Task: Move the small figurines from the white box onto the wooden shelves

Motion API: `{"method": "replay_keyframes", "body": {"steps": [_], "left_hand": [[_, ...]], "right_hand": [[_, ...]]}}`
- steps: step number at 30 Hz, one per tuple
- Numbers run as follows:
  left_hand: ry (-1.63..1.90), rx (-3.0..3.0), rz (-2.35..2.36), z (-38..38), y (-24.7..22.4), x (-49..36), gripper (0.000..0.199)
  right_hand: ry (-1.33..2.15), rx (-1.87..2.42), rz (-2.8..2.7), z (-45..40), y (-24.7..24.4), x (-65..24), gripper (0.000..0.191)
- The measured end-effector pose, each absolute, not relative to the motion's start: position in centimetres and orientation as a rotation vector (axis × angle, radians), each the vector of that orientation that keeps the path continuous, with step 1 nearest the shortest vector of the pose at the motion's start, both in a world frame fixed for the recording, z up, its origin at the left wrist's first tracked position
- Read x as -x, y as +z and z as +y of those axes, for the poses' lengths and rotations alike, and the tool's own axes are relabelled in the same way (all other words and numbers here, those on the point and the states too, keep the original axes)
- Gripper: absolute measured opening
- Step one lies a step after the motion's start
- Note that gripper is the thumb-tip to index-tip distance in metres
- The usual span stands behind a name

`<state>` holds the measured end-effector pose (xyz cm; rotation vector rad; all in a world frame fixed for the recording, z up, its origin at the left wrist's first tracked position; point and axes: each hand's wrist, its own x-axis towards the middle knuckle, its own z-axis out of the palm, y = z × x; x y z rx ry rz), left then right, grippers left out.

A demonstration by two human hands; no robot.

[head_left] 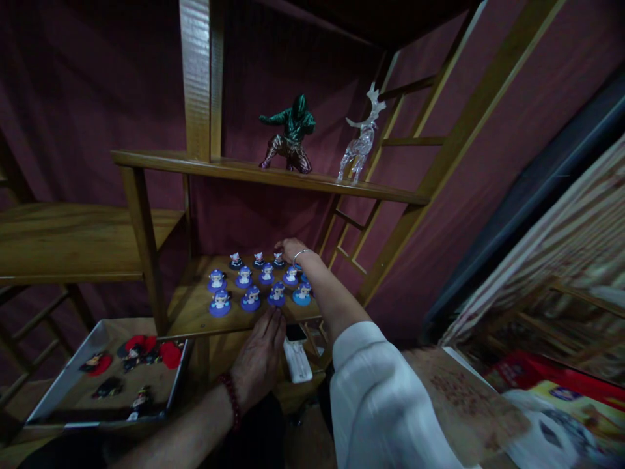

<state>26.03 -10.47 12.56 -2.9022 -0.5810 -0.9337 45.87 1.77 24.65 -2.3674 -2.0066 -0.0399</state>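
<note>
My left hand (258,352), with a red bead bracelet, rests at the shelf's front edge (209,326). Its fingers stretch forward, close to a purple-based figurine (276,294), and hold nothing. Reaching over the right side, my right hand (288,249) has its bent fingers at a small black-and-white figurine (278,260) in the back row; the fingertips are partly hidden. Two similar figurines (258,260) stand left of it. In front are two rows of figurines on round purple or blue bases, including a blue-based one (303,294) beneath my right forearm.
On the upper shelf (234,170) stand a green crouching statue (290,133) and a clear deer (360,146). A tray (63,384) at lower left holds red and black figurines. A white object (297,363) lies below the shelf edge; red and yellow packaging (581,404) is at right.
</note>
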Motion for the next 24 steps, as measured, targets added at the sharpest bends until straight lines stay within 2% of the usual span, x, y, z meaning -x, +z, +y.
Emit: {"method": "replay_keyframes", "body": {"steps": [7,13,17,24], "left_hand": [[-0.755,2.907,-0.622,-10.8,13.1,-25.8,0.060],[-0.781,2.882,-0.618,-10.9,13.1,-25.8,0.059],[-0.791,2.865,-0.583,-10.8,12.8,-25.9,0.056],[-0.778,2.856,-0.587,-11.0,13.1,-25.6,0.054]], "right_hand": [[-0.194,2.260,-1.886,-2.4,27.7,-47.6,0.033],[-0.212,2.046,-1.635,-8.4,28.1,-47.0,0.029],[-0.188,1.923,-1.495,-12.5,26.2,-45.7,0.027],[-0.103,1.758,-1.302,-16.5,20.0,-43.7,0.024]]}}
